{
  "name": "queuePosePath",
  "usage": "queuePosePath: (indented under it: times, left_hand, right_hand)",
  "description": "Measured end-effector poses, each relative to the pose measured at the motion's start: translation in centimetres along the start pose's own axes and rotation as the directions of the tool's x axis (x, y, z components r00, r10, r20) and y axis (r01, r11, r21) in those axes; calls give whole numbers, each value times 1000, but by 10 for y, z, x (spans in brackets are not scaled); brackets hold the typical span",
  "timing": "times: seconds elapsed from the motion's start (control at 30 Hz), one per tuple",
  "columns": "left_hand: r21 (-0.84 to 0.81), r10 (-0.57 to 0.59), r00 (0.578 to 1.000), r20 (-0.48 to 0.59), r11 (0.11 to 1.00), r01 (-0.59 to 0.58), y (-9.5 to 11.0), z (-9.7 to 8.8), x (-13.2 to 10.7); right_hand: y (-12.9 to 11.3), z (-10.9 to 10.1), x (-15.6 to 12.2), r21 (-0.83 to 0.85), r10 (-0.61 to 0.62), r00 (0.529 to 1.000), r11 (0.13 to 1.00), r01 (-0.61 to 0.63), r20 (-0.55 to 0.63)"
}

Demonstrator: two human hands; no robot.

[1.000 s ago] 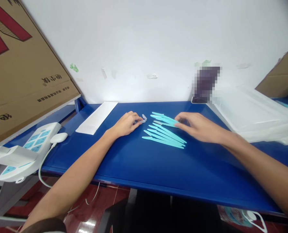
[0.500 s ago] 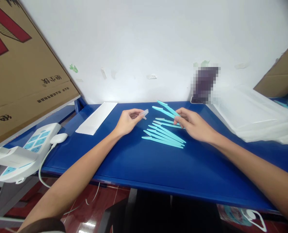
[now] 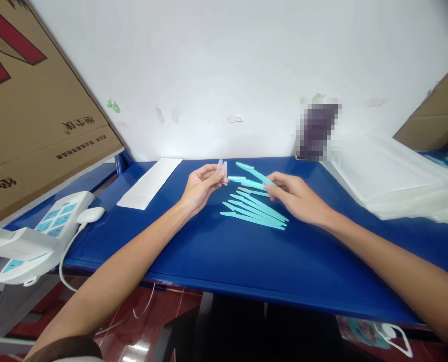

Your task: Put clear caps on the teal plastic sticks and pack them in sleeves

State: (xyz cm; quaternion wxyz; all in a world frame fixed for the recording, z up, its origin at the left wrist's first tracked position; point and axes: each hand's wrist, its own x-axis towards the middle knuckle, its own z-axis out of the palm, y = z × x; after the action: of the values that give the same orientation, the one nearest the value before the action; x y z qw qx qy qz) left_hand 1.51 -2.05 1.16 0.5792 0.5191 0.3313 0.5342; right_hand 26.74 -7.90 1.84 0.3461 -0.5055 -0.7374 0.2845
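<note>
My left hand (image 3: pixel 201 187) is closed on a few small translucent blade caps (image 3: pixel 219 167), which stick up between thumb and fingers. In my right hand (image 3: pixel 293 196), thumb and fingers pinch two turquoise eyebrow razors (image 3: pixel 254 173), fanned apart with their blade ends toward my left hand. The tip of the lower razor is very close to the caps; I cannot tell if they touch. Below lie several more turquoise razors (image 3: pixel 254 212) in a loose fan on the blue table (image 3: pixel 224 256). Another razor (image 3: pixel 252 191) lies partly hidden behind my right fingers.
A white paper strip (image 3: pixel 150 183) lies on the table's left. Beyond it are a power strip (image 3: pixel 46 236) with plugged-in chargers and a large cardboard box (image 3: pixel 50 110). White plastic bags (image 3: pixel 400 176) cover the right side. A pixelated dark object (image 3: pixel 319 131) leans on the wall.
My right hand has moved slightly left, bringing the two razors toward my left hand. My left hand has turned, so the caps now point upward rather than to the right.
</note>
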Motion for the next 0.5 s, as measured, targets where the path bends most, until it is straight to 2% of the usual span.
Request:
queuePosePath:
  times: [0.2,0.5]
  left_hand:
    - [7,-2,999,-48,1000,3,-2,4,-2]
    - [-2,62,990,-124,998,-62,-5,6,-2]
  right_hand:
    - [0,4,0,-80,-53,998,995,55,24]
    - [-3,6,0,-64,-34,999,997,32,-31]
